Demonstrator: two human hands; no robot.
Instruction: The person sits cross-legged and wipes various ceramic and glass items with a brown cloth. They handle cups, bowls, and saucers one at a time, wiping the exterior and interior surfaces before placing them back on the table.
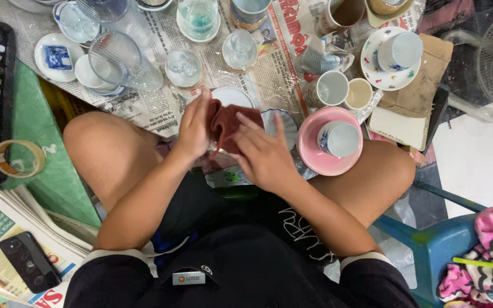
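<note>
Left hand and right hand both clamped on a red cloth, just left of the pink bowl. Cloth likely soft, light; white dish under it probably fragile, best gripped at rim.

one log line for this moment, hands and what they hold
left hand: on red cloth | right hand: on red cloth | beside: pink bowl with cup | under: newspaper
</note>
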